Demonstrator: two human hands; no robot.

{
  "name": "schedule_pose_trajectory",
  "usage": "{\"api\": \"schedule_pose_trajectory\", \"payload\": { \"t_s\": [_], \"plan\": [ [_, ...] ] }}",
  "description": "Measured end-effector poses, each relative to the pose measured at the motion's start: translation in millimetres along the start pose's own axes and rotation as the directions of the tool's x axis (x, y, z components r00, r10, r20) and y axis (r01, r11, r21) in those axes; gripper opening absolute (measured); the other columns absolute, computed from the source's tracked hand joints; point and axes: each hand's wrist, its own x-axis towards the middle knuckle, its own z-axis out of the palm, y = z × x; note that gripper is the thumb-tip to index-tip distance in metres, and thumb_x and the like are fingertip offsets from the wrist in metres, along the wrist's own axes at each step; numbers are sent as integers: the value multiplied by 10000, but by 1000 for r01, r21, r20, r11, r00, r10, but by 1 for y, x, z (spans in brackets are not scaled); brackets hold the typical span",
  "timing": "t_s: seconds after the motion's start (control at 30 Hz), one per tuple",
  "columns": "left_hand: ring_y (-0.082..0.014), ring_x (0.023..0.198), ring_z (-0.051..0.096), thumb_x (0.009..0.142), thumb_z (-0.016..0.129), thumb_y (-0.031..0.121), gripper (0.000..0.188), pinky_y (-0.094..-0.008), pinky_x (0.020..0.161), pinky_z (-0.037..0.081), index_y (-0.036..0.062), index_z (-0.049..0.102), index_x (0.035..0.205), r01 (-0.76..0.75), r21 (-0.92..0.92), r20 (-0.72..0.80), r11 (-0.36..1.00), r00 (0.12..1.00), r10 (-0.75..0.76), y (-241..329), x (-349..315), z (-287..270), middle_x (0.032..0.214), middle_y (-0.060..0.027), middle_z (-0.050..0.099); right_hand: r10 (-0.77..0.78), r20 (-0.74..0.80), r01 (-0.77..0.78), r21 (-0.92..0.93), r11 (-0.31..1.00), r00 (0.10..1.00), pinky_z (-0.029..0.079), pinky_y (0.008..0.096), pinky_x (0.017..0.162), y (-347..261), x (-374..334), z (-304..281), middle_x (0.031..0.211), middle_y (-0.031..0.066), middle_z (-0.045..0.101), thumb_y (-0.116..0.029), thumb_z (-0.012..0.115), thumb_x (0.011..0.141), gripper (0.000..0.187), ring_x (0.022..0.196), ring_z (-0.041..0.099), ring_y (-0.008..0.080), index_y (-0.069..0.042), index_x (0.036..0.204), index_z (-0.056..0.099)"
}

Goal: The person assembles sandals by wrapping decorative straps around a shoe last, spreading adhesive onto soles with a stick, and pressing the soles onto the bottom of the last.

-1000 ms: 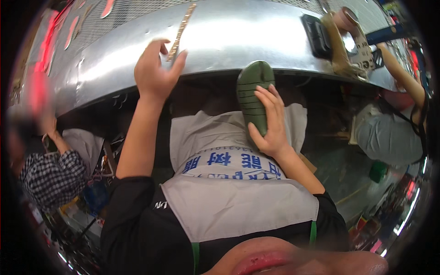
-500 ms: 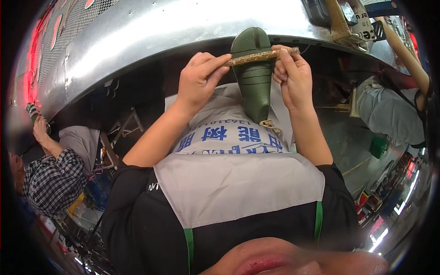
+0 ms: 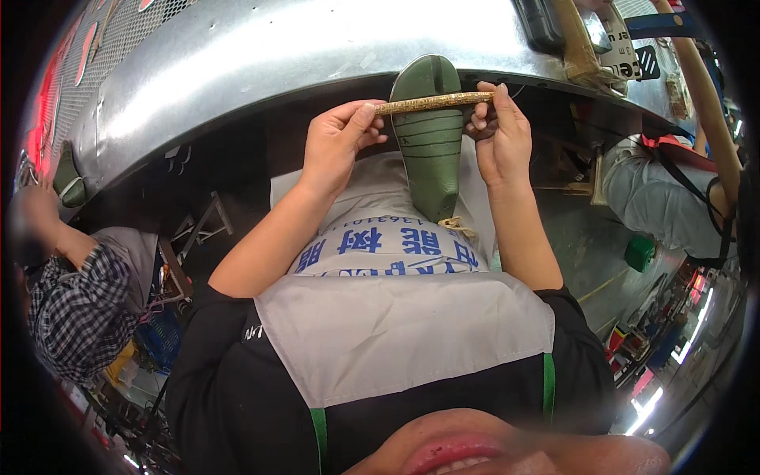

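Note:
A dark green shoe sole (image 3: 430,150) stands on end on my lap, its heel on the white printed apron (image 3: 380,245). Across its upper part lies a thin tan patterned strap (image 3: 434,102), held level. My left hand (image 3: 336,142) pinches the strap's left end between thumb and fingers. My right hand (image 3: 500,131) grips the strap's right end. A tan cord knot (image 3: 455,226) sits at the sole's lower end.
A curved shiny metal table (image 3: 237,63) runs across the top with another green sole (image 3: 67,176) at its left edge. A person in a checked shirt (image 3: 75,309) sits at left. Another person in grey (image 3: 657,198) works at right, beside a green container (image 3: 640,252).
A second ago my left hand held the strap up over the table and my right hand held the sole. Both hands have since brought the strap level across the sole.

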Motion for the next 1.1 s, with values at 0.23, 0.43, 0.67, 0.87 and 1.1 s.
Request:
{"api": "schedule_pose_trajectory", "payload": {
  "t_s": [0.23, 0.43, 0.67, 0.87, 1.1],
  "plan": [
    [-103, 758, 596, 957, 573, 206, 269, -257, 726, 538, -16, 656, 1086, -33, 143, 19, 989, 999, 31, -1, -9, 1, 890, -69, 651, 10, -66, -16, -82, 996, 998, 421, 237, 589, 7, -5, -9, 707, 6, 577, -299, 544, 972, 313, 621, 499, 94, -4, 1009, 641],
    [-141, 832, 622, 956, 571, 210, 264, -287, 800, 527, -7, 650, 1082, -3, 105, 26, 994, 1000, 0, -18, -1, -2, 952, -86, 667, 111, -111, -108, 33, 994, 988, 503, 256, 702, 27, -8, -8, 917, 45, 650, -285, 529, 981, 301, 801, 599, 106, -12, 1018, 652],
    [-145, 856, 607, 904, 641, 172, 188, -314, 805, 523, 3, 628, 986, 129, -164, 361, 978, 930, -62, 25, 0, 3, 935, -64, 643, 254, 15, -253, -30, 967, 967, 545, 275, 708, 5, -4, 37, 915, 90, 668, -261, 519, 983, 318, 753, 647, 149, 28, 1037, 641],
    [-242, 1267, 416, 587, 832, 286, 1089, -347, 1040, 353, 26, 219, 1449, -56, 34, 478, 998, 877, 33, 37, 5, 16, 1377, -131, 381, 259, 415, -215, -151, 965, 872, 522, 234, 674, 33, 17, 66, 863, 58, 670, -231, 529, 973, 285, 741, 628, 90, 23, 997, 655],
    [-229, 1121, 562, 824, 723, 292, 688, -357, 992, 442, -43, 416, 1339, -128, -60, 461, 990, 876, 141, 127, -13, -4, 1233, -155, 558, 246, 150, -277, 251, 928, 958, 521, 262, 687, -1, -45, 132, 861, 56, 657, -289, 555, 963, 269, 645, 594, 127, -33, 967, 637]
  ]
}}
